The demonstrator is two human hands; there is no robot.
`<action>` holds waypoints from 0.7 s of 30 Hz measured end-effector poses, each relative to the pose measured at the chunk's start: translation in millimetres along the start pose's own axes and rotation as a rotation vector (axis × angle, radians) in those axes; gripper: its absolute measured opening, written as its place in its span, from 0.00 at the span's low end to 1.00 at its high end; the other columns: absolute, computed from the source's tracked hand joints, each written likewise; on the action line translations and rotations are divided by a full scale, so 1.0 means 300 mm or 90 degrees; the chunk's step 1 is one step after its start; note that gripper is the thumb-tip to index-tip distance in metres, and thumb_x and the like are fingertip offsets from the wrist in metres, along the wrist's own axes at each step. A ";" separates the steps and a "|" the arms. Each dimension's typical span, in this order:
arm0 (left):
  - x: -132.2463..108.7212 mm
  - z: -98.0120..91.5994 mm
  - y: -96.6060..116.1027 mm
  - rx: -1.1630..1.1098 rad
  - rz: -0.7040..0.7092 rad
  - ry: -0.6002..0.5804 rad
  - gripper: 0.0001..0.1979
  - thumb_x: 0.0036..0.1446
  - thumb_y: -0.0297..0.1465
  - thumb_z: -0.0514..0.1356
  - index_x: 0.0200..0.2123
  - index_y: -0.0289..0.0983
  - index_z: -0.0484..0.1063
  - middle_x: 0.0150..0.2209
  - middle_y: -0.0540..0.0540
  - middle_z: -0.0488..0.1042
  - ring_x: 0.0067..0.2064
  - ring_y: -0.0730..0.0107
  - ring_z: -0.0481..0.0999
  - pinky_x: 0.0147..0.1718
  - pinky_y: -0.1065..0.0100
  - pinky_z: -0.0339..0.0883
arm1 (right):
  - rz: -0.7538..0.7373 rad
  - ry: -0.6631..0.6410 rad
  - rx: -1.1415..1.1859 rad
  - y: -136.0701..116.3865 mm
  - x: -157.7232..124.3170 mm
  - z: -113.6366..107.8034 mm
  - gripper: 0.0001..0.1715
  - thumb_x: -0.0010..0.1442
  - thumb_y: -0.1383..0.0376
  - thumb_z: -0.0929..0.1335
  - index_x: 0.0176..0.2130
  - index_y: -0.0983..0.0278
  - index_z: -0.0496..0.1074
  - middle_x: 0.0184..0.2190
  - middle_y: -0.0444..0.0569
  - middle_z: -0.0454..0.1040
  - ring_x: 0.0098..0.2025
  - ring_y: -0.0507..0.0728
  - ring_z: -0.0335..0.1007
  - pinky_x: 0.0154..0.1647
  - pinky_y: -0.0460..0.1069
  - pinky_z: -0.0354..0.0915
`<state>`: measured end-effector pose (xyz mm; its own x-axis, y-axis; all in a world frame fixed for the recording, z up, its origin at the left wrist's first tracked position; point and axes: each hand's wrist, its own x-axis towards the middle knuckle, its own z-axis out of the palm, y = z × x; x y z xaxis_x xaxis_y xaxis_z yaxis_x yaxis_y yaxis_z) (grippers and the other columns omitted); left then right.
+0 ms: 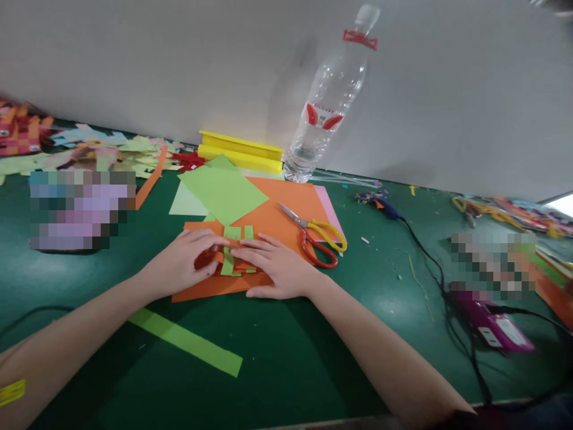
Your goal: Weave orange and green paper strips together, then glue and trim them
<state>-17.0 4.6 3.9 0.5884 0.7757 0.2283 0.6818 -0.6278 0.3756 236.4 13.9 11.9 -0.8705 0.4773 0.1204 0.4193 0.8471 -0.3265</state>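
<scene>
An orange paper sheet (215, 286) cut into slits lies on the green table (286, 358), with green paper strips (227, 263) woven through it. My left hand (181, 266) rests on the weave, its fingertips pinching an orange strip. Flat on the orange sheet lies my right hand (280, 269), fingers stretched out and pointing left toward the strips. The two hands almost touch at the fingertips.
A loose green strip (188, 341) lies near the front. Red and yellow scissors (317, 236) sit right of my hands on larger orange (286, 203) and green (224, 191) sheets. A clear bottle (329, 98), yellow box (242, 152), glue gun (490, 325) with cables and paper scraps (89, 149) surround.
</scene>
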 end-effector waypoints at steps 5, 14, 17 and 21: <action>-0.004 0.000 0.011 0.048 0.012 0.022 0.15 0.59 0.28 0.48 0.49 0.37 0.64 0.48 0.41 0.72 0.49 0.57 0.70 0.47 0.55 0.62 | 0.003 -0.007 0.004 0.000 0.001 0.000 0.42 0.59 0.45 0.62 0.64 0.63 0.50 0.62 0.51 0.59 0.66 0.58 0.46 0.66 0.60 0.39; -0.005 -0.009 0.009 -0.074 -0.138 0.094 0.16 0.59 0.29 0.46 0.47 0.38 0.66 0.45 0.42 0.74 0.42 0.60 0.74 0.39 0.61 0.68 | -0.005 0.005 0.006 -0.002 0.003 -0.003 0.42 0.59 0.46 0.62 0.64 0.62 0.49 0.62 0.50 0.59 0.66 0.58 0.46 0.66 0.60 0.39; -0.001 -0.013 0.012 -0.100 -0.178 0.115 0.14 0.61 0.32 0.46 0.44 0.38 0.67 0.39 0.44 0.75 0.36 0.63 0.75 0.34 0.64 0.68 | -0.008 0.009 -0.004 -0.002 0.002 -0.002 0.41 0.59 0.46 0.63 0.63 0.62 0.51 0.61 0.51 0.60 0.66 0.57 0.46 0.66 0.59 0.40; 0.002 -0.019 0.023 -0.128 -0.224 0.120 0.16 0.64 0.39 0.45 0.34 0.37 0.67 0.33 0.46 0.75 0.30 0.66 0.74 0.28 0.67 0.66 | -0.006 0.009 -0.013 -0.001 0.002 0.000 0.40 0.59 0.46 0.63 0.63 0.63 0.52 0.60 0.51 0.62 0.66 0.57 0.47 0.66 0.59 0.40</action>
<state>-14.5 1.0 11.7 0.2332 0.9500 0.2076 0.7176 -0.3122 0.6225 235.7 14.0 12.1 -0.8706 0.4729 0.1360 0.4171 0.8559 -0.3057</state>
